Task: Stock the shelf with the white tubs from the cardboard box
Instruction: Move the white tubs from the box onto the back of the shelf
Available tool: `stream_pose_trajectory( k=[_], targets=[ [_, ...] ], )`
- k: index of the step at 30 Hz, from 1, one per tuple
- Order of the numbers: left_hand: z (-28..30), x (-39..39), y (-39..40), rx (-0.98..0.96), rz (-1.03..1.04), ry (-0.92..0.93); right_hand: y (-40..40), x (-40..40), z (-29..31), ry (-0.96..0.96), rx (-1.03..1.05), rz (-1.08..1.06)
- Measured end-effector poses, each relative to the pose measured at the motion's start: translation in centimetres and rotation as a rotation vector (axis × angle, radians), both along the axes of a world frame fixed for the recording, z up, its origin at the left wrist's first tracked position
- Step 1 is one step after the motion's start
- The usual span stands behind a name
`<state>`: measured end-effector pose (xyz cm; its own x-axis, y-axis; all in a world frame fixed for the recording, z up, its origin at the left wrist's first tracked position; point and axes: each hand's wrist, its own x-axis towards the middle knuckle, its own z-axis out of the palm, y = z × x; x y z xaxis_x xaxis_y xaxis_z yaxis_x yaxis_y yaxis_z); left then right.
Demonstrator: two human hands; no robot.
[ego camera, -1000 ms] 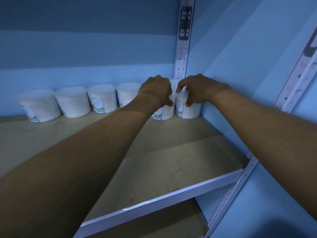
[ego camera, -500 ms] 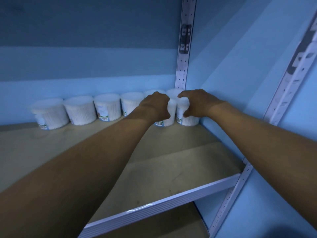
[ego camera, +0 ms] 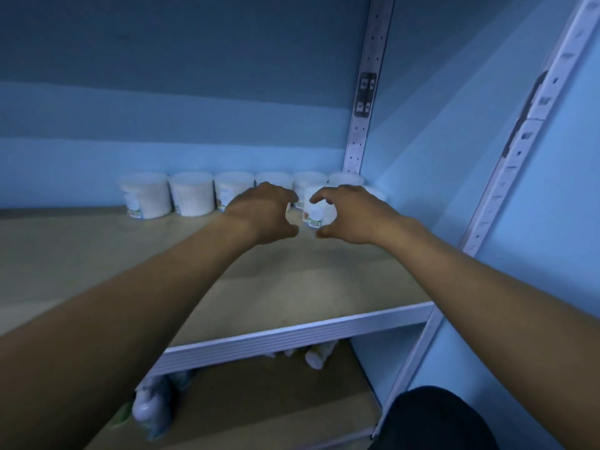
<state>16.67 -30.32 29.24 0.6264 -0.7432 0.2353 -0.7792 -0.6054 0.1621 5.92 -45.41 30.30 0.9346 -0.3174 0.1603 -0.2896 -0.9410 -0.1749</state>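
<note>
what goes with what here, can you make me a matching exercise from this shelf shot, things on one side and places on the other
Things
1. left hand
2. front tub
3. leftmost tub
4. bottles

Places
A. far left end of the back row
B. lower shelf
C. between the two hands
D. left of the front tub, fingers curled, gripping nothing

Pairs: 1-D, 2-C, 3-A, 4-B

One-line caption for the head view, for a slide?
Left hand and right hand flank a white tub on the shelf.
</note>
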Motion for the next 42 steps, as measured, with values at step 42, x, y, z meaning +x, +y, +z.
stream_pose_trajectory(
  k=[42],
  targets=[
    [-27.0, -12.7, 40.4, 0.113, 0.48, 0.459, 35.2, -5.2, -26.4, 0.452, 0.173, 0.57]
  ],
)
